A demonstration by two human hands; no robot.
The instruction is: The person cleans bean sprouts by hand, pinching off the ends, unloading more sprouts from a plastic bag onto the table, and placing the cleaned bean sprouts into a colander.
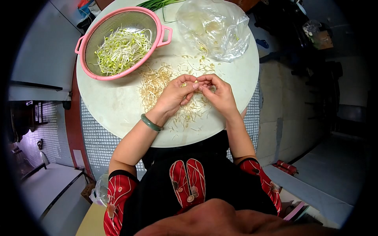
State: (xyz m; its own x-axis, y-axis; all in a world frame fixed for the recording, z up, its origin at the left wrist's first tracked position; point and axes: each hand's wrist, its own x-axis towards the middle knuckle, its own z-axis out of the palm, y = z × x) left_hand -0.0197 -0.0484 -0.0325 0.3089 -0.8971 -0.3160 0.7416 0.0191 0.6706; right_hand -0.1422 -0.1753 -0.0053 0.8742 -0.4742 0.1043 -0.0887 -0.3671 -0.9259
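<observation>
Over the middle of the round white table [114, 102], my left hand [177, 93] is closed in a pinch on a bean sprout [196, 82], whose yellowish head shows at the fingertips. My right hand [219, 94] meets it there, thumb and fingers pinched together; what they grip, most likely the same sprout, is mostly hidden. A green bangle [151, 122] circles my left wrist. Beneath and to the left of my hands lies a loose pile of thin pale root ends [151, 84]. Whole sprouts [124, 51] with yellow-green heads fill part of a pink-rimmed mesh colander [114, 75] at the back left.
A crumpled clear plastic bag [214, 29] with some sprouts lies at the back right of the table. Long green stalks [155, 4] rest at the far edge. Scattered sprout bits lie between bag and hands. Blue slippers [262, 43] are on the floor.
</observation>
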